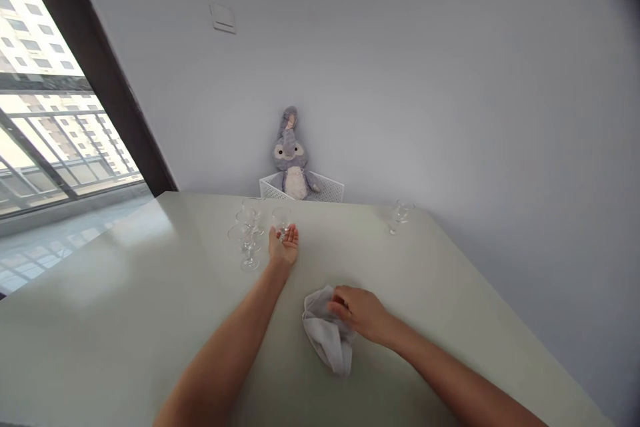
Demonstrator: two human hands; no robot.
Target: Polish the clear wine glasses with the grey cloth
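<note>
My left hand (284,247) reaches to the far part of the table, palm turned up. Its thumb and fingers are apart, on either side of the stem of a clear stemmed glass (281,215); whether they touch it is hard to see. Just left of that hand, several similar stemmed glasses (249,247) stand close together. A light grey cloth (327,333) lies crumpled near the middle of the table, its folds rising on the left. Over its right side is my right hand (361,312), fingers curled and closed on the cloth.
One more clear glass (400,213) is at the table's far right, apart from the group. Behind the pale table (150,320), a grey plush toy (293,160) sits in a white perforated basket (330,190) against the wall. A window is at left.
</note>
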